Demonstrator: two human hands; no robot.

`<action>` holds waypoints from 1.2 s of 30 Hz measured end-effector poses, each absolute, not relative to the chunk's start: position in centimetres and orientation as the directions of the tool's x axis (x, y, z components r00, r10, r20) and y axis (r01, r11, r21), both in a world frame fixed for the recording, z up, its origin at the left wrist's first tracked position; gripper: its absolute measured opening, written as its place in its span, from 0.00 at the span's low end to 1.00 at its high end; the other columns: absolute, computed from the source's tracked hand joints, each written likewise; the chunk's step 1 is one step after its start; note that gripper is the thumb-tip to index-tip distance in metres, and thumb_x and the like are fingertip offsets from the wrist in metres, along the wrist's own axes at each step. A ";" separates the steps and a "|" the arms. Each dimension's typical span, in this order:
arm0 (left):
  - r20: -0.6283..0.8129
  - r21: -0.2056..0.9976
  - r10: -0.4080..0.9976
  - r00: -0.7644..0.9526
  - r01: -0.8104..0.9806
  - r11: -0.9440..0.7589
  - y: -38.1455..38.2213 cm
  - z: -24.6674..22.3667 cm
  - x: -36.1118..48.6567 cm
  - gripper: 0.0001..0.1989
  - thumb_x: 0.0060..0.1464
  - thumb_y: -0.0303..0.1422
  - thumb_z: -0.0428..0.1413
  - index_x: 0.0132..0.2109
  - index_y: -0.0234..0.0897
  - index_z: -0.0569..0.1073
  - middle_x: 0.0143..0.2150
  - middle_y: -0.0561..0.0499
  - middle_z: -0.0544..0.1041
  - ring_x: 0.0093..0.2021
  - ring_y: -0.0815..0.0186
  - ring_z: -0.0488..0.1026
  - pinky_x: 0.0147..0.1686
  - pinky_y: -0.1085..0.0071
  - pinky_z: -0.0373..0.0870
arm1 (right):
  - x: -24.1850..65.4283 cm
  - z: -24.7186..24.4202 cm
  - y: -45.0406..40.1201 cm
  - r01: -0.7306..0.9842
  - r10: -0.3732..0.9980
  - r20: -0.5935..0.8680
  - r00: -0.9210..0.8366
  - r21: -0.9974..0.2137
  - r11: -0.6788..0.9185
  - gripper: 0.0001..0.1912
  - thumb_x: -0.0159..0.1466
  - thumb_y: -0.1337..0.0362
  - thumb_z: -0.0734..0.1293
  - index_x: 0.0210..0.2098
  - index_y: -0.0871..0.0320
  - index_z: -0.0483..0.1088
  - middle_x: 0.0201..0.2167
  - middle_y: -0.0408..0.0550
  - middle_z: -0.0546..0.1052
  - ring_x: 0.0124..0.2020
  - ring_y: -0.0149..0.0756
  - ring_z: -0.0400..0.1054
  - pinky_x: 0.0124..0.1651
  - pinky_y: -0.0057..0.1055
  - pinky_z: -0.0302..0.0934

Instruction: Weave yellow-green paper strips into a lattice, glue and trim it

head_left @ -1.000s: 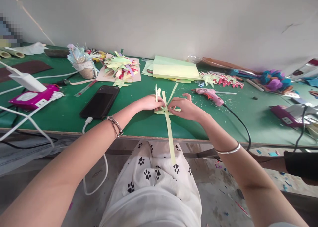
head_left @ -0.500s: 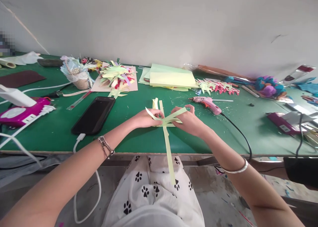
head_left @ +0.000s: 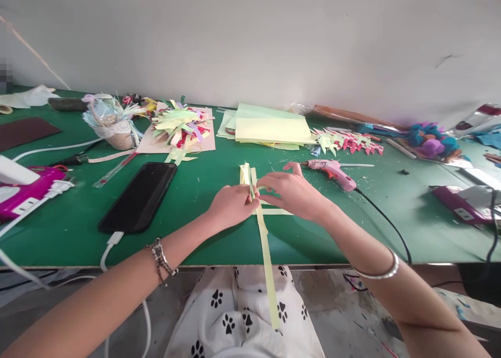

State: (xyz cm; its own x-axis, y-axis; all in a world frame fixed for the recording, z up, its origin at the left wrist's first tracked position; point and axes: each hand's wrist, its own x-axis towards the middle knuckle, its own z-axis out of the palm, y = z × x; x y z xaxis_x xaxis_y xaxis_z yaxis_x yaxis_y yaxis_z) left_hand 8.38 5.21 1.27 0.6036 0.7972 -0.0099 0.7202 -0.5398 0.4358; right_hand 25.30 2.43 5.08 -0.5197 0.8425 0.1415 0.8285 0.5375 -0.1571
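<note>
My left hand (head_left: 234,205) is closed on pale yellow-green paper strips (head_left: 266,259), its thumb and fingers pinching where they cross. One strip hangs over the table's front edge onto my lap, and another lies crosswise on the table below my right palm. My right hand (head_left: 293,192) meets the left from the right side, fingers bent and pinching a strip at the crossing; its fingertips are partly hidden. Just behind my hands stands a small pale yellow folded paper piece (head_left: 245,173). A pink glue gun (head_left: 332,172) lies right of my right hand.
A black phone (head_left: 139,197) with a white cable lies at left, near a purple power strip (head_left: 31,191). Behind are a pile of paper strips (head_left: 182,120), stacked paper sheets (head_left: 272,128) and red-and-green woven paper (head_left: 348,141). Another purple power strip (head_left: 462,204) sits at right.
The strip ends that fanned out upward over both hands are now gathered between my fingers. My left hand has turned over the crossing, and my right fingers have closed in. The view has shifted slightly.
</note>
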 end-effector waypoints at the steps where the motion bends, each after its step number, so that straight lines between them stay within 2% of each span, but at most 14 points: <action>1: -0.004 0.437 0.792 0.610 0.714 -0.548 5.3 1.3 8.3 0.11 0.54 0.34 0.42 0.33 0.40 0.69 0.22 0.55 0.69 0.24 0.65 0.67 0.28 0.70 0.58 | 25.7 4.9 2.4 0.839 0.857 0.147 -0.493 -0.181 0.514 0.09 0.63 0.60 0.59 0.40 0.55 0.67 0.35 0.44 0.75 0.30 0.31 0.67 0.51 0.42 0.43; 4: -0.006 0.462 0.796 0.605 0.708 -0.535 5.5 1.3 8.1 0.12 0.55 0.32 0.42 0.35 0.41 0.70 0.20 0.56 0.69 0.21 0.66 0.66 0.28 0.71 0.59 | 27.3 3.8 2.2 0.865 0.898 0.102 -0.428 -0.240 0.440 0.16 0.61 0.57 0.61 0.47 0.54 0.63 0.39 0.46 0.74 0.34 0.34 0.69 0.50 0.41 0.46; 7: -0.027 0.481 0.806 0.592 0.714 -0.508 5.5 1.6 8.1 0.12 0.54 0.31 0.43 0.36 0.41 0.71 0.19 0.57 0.70 0.18 0.68 0.63 0.27 0.71 0.59 | 28.7 2.5 1.9 0.879 0.913 0.030 -0.408 -0.259 0.401 0.20 0.60 0.57 0.62 0.51 0.53 0.60 0.37 0.46 0.74 0.37 0.37 0.68 0.50 0.43 0.47; 12: -0.008 0.500 0.789 0.614 0.686 -0.529 5.4 1.6 7.9 0.11 0.53 0.33 0.45 0.38 0.40 0.71 0.21 0.57 0.71 0.21 0.68 0.66 0.27 0.72 0.59 | 29.1 1.8 1.8 0.857 0.908 0.011 -0.418 -0.326 0.399 0.16 0.62 0.62 0.58 0.50 0.52 0.60 0.35 0.45 0.73 0.38 0.37 0.68 0.54 0.49 0.41; 17: -0.027 0.480 0.799 0.600 0.709 -0.517 5.3 1.5 7.9 0.10 0.51 0.34 0.47 0.40 0.41 0.69 0.21 0.58 0.70 0.21 0.68 0.65 0.27 0.72 0.59 | 28.8 2.2 1.8 0.850 0.901 0.018 -0.434 -0.324 0.416 0.12 0.63 0.64 0.56 0.46 0.52 0.64 0.36 0.45 0.73 0.39 0.36 0.67 0.56 0.52 0.35; 21: -0.048 0.492 0.800 0.598 0.711 -0.502 5.4 1.5 7.9 0.11 0.50 0.32 0.47 0.40 0.42 0.69 0.25 0.57 0.72 0.23 0.68 0.66 0.26 0.72 0.58 | 28.8 2.1 1.5 0.830 0.878 -0.008 -0.478 -0.331 0.449 0.14 0.62 0.61 0.59 0.48 0.52 0.63 0.44 0.48 0.70 0.46 0.40 0.64 0.53 0.47 0.46; 24: -0.068 0.513 0.794 0.604 0.704 -0.492 5.5 1.7 7.8 0.10 0.49 0.32 0.47 0.39 0.42 0.69 0.27 0.57 0.73 0.24 0.68 0.66 0.26 0.73 0.58 | 28.8 1.9 1.4 0.832 0.882 -0.025 -0.470 -0.345 0.434 0.13 0.63 0.63 0.58 0.47 0.53 0.63 0.44 0.49 0.70 0.42 0.38 0.66 0.50 0.44 0.49; 31: -0.115 0.557 0.760 0.640 0.675 -0.484 5.7 1.8 7.4 0.11 0.52 0.38 0.46 0.40 0.42 0.69 0.27 0.56 0.73 0.26 0.66 0.68 0.26 0.72 0.59 | 28.6 2.1 1.8 0.829 0.879 0.018 -0.476 -0.326 0.455 0.13 0.63 0.69 0.56 0.44 0.53 0.65 0.39 0.46 0.72 0.38 0.35 0.67 0.53 0.47 0.43; 36: -0.127 0.591 0.744 0.655 0.653 -0.474 5.9 1.5 7.1 0.12 0.52 0.41 0.48 0.40 0.42 0.69 0.36 0.55 0.74 0.28 0.67 0.68 0.27 0.72 0.60 | 28.3 2.6 2.2 0.823 0.873 0.046 -0.485 -0.313 0.474 0.14 0.61 0.72 0.55 0.42 0.54 0.66 0.35 0.46 0.73 0.36 0.34 0.67 0.53 0.46 0.42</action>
State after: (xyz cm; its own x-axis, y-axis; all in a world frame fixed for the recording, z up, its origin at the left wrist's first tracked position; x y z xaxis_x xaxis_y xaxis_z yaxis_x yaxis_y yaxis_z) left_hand 7.05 5.90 1.55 0.6555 0.7445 -0.1270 0.6527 -0.4738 0.5912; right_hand 28.25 2.18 2.57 -0.4852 0.8732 0.0460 0.8232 0.4739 -0.3128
